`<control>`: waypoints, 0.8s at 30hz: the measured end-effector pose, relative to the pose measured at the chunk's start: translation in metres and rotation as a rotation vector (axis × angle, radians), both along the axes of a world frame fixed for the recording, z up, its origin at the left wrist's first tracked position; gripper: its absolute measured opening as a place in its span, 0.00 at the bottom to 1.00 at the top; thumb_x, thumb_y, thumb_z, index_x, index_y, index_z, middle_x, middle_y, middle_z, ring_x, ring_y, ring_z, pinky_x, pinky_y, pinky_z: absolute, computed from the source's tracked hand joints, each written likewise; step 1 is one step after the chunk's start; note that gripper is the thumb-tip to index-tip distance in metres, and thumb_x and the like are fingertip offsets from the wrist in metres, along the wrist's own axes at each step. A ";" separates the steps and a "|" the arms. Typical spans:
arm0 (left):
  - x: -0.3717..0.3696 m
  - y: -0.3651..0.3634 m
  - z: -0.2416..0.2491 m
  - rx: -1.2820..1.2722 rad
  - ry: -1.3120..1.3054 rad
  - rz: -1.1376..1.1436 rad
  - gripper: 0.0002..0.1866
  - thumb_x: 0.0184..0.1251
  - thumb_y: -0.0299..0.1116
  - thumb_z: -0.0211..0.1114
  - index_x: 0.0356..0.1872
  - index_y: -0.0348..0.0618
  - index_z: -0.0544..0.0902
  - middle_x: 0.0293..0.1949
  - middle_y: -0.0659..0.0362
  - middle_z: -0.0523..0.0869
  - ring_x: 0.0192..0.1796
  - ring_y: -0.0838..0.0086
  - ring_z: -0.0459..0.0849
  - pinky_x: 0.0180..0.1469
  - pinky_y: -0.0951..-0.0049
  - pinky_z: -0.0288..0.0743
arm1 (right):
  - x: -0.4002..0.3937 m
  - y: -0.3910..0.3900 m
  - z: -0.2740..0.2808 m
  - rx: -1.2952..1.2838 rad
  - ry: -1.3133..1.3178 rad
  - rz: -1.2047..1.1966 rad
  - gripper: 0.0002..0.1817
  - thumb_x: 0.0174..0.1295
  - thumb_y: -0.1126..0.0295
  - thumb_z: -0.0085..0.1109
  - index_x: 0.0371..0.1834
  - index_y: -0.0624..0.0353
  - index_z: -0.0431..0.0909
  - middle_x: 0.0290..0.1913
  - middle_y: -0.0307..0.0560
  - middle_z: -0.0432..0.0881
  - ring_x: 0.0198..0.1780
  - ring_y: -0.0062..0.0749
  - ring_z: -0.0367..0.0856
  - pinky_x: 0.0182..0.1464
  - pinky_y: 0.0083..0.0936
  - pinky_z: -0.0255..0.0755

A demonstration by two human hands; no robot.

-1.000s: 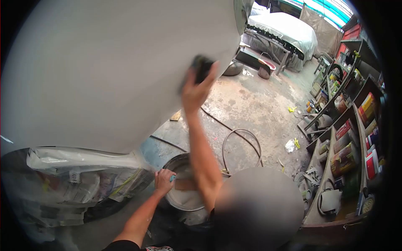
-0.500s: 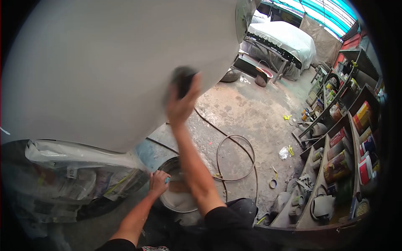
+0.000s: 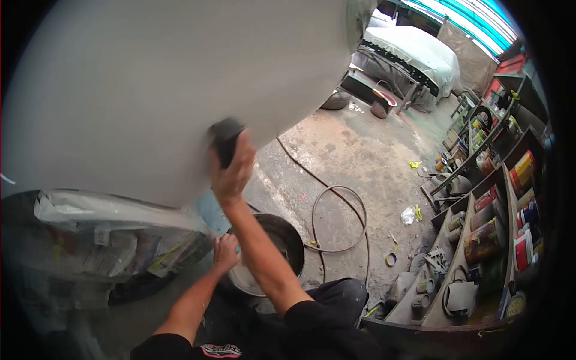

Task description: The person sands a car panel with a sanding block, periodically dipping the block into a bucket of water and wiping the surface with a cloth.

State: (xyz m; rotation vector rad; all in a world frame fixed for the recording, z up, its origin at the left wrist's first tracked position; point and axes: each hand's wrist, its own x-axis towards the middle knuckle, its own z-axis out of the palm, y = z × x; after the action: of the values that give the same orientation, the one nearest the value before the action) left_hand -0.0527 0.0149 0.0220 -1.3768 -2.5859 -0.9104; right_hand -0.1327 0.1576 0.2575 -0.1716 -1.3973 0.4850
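Note:
My right hand [image 3: 233, 175] is wrapped round a dark sanding block [image 3: 225, 143], which lies against the lower part of a matte grey car panel [image 3: 120, 102]. The block is slightly blurred. Lower down, my left hand [image 3: 226, 252] is closed beside the left rim of a round basin [image 3: 295, 235]. A small teal bit shows at its fingers; what the hand grips cannot be made out. Murky liquid appears in the basin, partly hidden by my right forearm. Plastic and newspaper masking [image 3: 114, 210] covers the area below the panel.
A brown hose [image 3: 339, 188] lies coiled on the stained concrete floor. Shelves with paint cans [image 3: 483, 240] line the right side. A roll of tape [image 3: 391, 259] and crumpled plastic [image 3: 408, 215] are on the floor. Farther back stands a covered car [image 3: 414, 51].
My right hand and the block have moved down and left along the panel. My left hand stays by the basin. The view has shifted slightly.

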 end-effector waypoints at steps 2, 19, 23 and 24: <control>0.003 -0.002 -0.003 0.034 0.012 0.054 0.13 0.53 0.29 0.74 0.40 0.55 0.86 0.42 0.64 0.85 0.55 0.64 0.80 0.57 0.55 0.64 | 0.000 -0.012 -0.027 0.070 -0.041 0.066 0.45 0.65 0.62 0.72 0.81 0.58 0.56 0.73 0.66 0.70 0.71 0.63 0.73 0.74 0.57 0.65; -0.006 -0.006 -0.005 -0.084 -0.043 -0.015 0.13 0.54 0.30 0.75 0.41 0.54 0.85 0.42 0.65 0.84 0.56 0.65 0.80 0.62 0.55 0.64 | -0.016 0.068 -0.020 -0.120 0.031 0.008 0.44 0.70 0.59 0.69 0.81 0.62 0.54 0.68 0.65 0.73 0.65 0.55 0.77 0.65 0.45 0.74; -0.005 -0.004 -0.004 -0.068 -0.060 0.002 0.14 0.53 0.28 0.75 0.41 0.55 0.85 0.42 0.65 0.84 0.56 0.65 0.80 0.62 0.55 0.64 | -0.013 0.143 0.028 -0.498 0.070 0.118 0.42 0.75 0.57 0.63 0.82 0.65 0.51 0.69 0.67 0.71 0.66 0.52 0.76 0.66 0.41 0.73; -0.002 -0.006 -0.006 -0.070 -0.062 -0.004 0.14 0.53 0.28 0.75 0.41 0.55 0.85 0.42 0.65 0.84 0.56 0.65 0.80 0.62 0.54 0.63 | -0.013 0.137 0.030 -0.511 0.068 0.106 0.42 0.75 0.57 0.63 0.82 0.65 0.51 0.69 0.68 0.70 0.66 0.52 0.76 0.66 0.41 0.73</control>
State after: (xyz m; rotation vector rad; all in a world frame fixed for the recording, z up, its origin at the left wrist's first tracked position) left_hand -0.0543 0.0093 0.0161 -1.3925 -2.6861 -0.8851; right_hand -0.1460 0.2945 0.2875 -0.4915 -1.1972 0.9240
